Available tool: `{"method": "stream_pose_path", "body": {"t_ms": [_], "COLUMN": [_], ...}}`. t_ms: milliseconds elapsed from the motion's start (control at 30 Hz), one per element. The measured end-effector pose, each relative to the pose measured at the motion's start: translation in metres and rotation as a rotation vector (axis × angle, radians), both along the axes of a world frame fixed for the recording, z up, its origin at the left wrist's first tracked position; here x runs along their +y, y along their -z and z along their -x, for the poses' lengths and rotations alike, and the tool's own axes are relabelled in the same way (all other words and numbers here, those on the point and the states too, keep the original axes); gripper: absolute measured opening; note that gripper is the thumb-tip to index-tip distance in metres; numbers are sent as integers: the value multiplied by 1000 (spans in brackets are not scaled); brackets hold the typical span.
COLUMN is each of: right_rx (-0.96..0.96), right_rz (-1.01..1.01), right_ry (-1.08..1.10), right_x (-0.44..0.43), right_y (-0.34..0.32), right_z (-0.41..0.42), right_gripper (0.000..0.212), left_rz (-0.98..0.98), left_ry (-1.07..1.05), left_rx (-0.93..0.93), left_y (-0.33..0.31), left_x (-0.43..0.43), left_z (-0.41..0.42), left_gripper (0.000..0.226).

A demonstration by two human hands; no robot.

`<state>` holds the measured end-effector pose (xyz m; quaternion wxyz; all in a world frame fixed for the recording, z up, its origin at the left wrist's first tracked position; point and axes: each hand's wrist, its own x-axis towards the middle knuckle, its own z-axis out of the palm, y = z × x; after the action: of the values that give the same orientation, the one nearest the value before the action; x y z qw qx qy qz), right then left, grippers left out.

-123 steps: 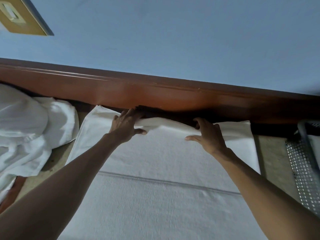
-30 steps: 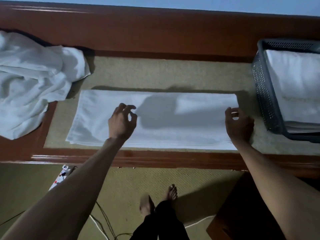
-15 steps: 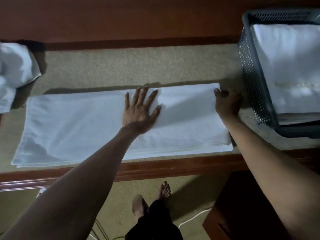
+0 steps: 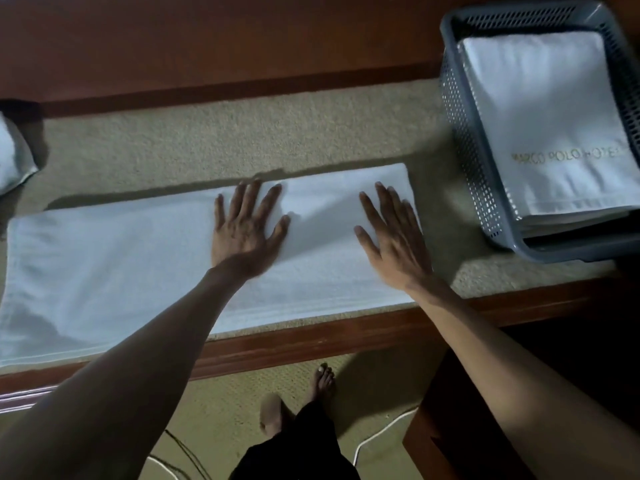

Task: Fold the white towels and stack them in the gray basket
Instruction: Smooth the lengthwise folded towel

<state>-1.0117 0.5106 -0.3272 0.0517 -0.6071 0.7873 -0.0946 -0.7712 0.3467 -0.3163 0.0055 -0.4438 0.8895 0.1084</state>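
1. Across the middle of the view, from 9 o'clock to 3 o'clock: beige short-pile surface point(image 4: 242, 143) set in a reddish-brown wooden frame point(image 4: 311, 337). A wooden board point(image 4: 207, 39) of the same colour runs along 12 o'clock.
2. Room: similar beige carpet on the floor point(image 4: 225, 410) at 6 o'clock, with the person's bare feet point(image 4: 322, 379), a white cable point(image 4: 381, 431) and a dark wooden piece of furniture point(image 4: 450, 427) at 5 o'clock.
3. White towel point(image 4: 104, 271): folded into a long strip, flat on the beige surface, running from 9 o'clock to just right of centre, near edge along the frame.
4. Left hand point(image 4: 246, 226): palm down on the towel at centre, fingers straight and spread. Right hand point(image 4: 394, 233): palm down on the towel's right end, fingers straight and close together. Neither pinches the cloth.
5. Gray basket point(image 4: 464, 133) at 2 o'clock, on the same surface, apart from the towel. Stack of folded towels point(image 4: 554, 98) inside.
6. Writing: gold lettering point(image 4: 568, 155) on the top folded towel reads "MARCO POLO", then a word beginning "HOT"; its end is blurred.
7. Unfolded towel heap point(image 4: 14, 157): only a corner shows at 9 o'clock.
8. Versus 0.5 s ago: right hand was curled at the towel's far right corner and now lies flat. Left hand unchanged. Lettering was not readable then.
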Motion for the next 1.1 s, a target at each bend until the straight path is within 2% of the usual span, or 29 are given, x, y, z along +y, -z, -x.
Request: {"method": "stream_pose_path", "body": {"t_ms": [33, 133, 200, 300, 367, 433, 567, 733, 833, 900, 1000, 1100], "right_rx": [2, -36, -40, -53, -73, -80, -64, -24, 29, 14, -84, -71], "right_rz": [-17, -18, 11, 62, 8, -54, -55, -143, -141, -77, -16, -4], "right_ry": [50, 375, 451, 224, 65, 5, 58, 256, 367, 321, 131, 2], "right_x": [1, -8, -25, -55, -70, -72, -50, -22, -29, -36, -30, -8], "right_y": [-1, -2, -7, -16, -15, -9, -7, -11, -18, -23, -14, 1], "right_z": [4, -2, -16, -46, -66, -75, -39, 24, 11, -22, -71, -75], "right_gripper": [64, 68, 70, 63, 61, 59, 63, 72, 76, 73, 69, 63], "left_rz": [0, 9, 12, 18, 23, 24, 7, -3, 10, 13, 21, 25], "left_ry": [-3, -18, -14, -6, -7, -2, 14, 15, 5, 3, 0, 6], "left_rx": [0, -6, -5, -2, 1, 7, 3, 12, 15, 21, 22, 26], "left_y": [0, 2, 3, 4, 5, 5, 3, -2, -2, -2, 0, 0], "left_x": [1, 3, 2, 2, 2, 2, 1, 2, 2, 2, 3, 3], "left_z": [1, 2, 2, 0, 0, 0, -2, 0, -1, -1, -1, -2], "left_gripper": [66, 67, 66, 66, 64, 63, 61, 64, 64, 63, 63, 63]}}
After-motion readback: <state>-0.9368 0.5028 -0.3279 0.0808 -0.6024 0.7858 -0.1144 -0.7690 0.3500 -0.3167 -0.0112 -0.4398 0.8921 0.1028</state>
